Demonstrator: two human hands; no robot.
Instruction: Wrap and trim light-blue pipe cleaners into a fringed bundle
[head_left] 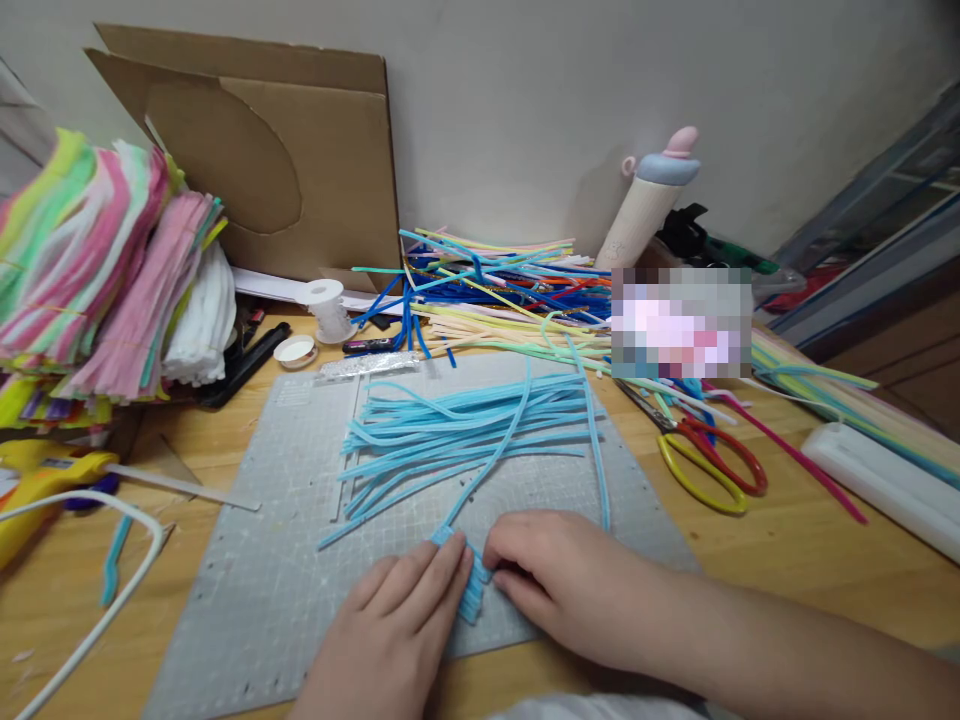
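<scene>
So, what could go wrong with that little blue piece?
The blue piece might shift or loosen if the left hand over it lifts. Also, the long blue strand above it crosses the loose blue stems on the mat, so it could snag.

Pipe cleaners (480,402) on mat (277,560); bottle (643,215) perhaps against wall (510,120)

Ridged strip of light-blue fuzzy pipe cleaner (472,597): rows packed side by side; slants from far left to near right, at near centre of the grey gridded cutting mat (232,600); partly covered. Long light-blue fuzzy strand (489,467): runs from the strip's far end toward far right, slightly bowed; join unclear.
</scene>
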